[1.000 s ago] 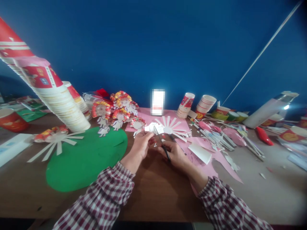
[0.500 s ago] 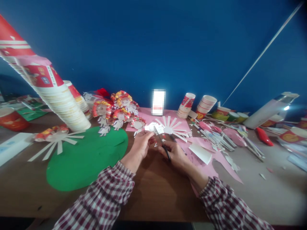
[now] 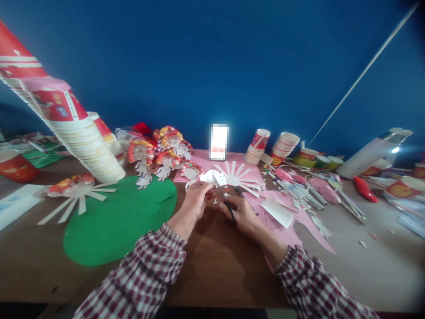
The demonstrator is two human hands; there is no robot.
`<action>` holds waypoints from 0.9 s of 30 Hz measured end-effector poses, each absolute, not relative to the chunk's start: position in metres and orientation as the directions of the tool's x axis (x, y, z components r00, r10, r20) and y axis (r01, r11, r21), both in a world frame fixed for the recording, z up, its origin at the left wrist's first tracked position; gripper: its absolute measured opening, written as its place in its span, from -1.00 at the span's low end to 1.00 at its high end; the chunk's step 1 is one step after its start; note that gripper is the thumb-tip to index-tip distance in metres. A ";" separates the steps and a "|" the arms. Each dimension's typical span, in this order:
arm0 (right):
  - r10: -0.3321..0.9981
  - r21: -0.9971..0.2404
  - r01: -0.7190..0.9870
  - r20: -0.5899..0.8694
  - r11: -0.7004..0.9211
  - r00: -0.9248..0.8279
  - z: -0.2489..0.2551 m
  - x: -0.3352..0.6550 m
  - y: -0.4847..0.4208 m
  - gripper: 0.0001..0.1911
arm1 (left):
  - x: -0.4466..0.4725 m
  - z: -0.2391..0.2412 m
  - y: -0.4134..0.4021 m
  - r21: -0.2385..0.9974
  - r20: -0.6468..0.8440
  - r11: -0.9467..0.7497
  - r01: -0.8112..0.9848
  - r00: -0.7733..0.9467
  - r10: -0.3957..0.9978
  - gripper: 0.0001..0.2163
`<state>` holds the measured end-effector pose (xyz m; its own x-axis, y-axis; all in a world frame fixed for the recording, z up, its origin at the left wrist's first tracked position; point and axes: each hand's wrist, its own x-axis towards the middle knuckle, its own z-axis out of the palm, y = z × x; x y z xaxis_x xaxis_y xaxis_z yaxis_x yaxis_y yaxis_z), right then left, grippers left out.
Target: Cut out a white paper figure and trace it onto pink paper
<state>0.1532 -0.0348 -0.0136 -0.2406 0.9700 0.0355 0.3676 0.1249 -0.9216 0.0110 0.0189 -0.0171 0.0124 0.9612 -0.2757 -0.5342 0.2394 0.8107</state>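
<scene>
My left hand [image 3: 194,204] pinches a small white paper cutout [image 3: 210,177] above the brown table. My right hand [image 3: 244,214] grips black-handled scissors [image 3: 223,196], blades pointing up into the white paper. Both hands sit close together at the table's middle. Just behind them lies a white cup cut into flat strips [image 3: 236,177] on pink paper [image 3: 229,166]. Both sleeves are red and white check.
A round green sheet [image 3: 116,221] lies left of my hands. A tall leaning stack of paper cups [image 3: 71,130] stands far left, paper dolls [image 3: 164,155] behind. Cup stacks [image 3: 285,146], pink scraps and strips [image 3: 305,190] and a white bottle [image 3: 372,153] crowd the right.
</scene>
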 end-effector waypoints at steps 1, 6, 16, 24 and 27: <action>0.971 -0.921 0.368 0.039 0.127 -0.237 -0.013 0.153 -0.035 -0.71 | 0.011 -0.017 0.019 0.811 -0.276 0.241 -0.534 0.014 0.961 -0.85; 0.970 -0.924 0.365 0.028 0.117 -0.240 -0.013 0.152 -0.034 -0.70 | 0.011 -0.017 0.019 0.809 -0.274 0.239 -0.537 0.016 0.962 -0.83; 0.971 -0.916 0.388 0.007 0.102 -0.240 -0.010 0.152 -0.036 -0.71 | 0.010 -0.016 0.020 0.829 -0.249 0.245 -0.503 0.061 0.967 -0.78; 0.961 -0.959 0.281 -0.041 0.039 -0.272 -0.012 0.152 -0.036 -0.72 | 0.014 -0.019 0.018 0.810 -0.259 0.254 -0.529 0.066 0.964 -0.81; 0.962 -0.968 0.250 -0.042 0.028 -0.269 -0.014 0.153 -0.035 -0.70 | 0.016 -0.020 0.015 0.817 -0.253 0.255 -0.517 0.075 0.965 -0.82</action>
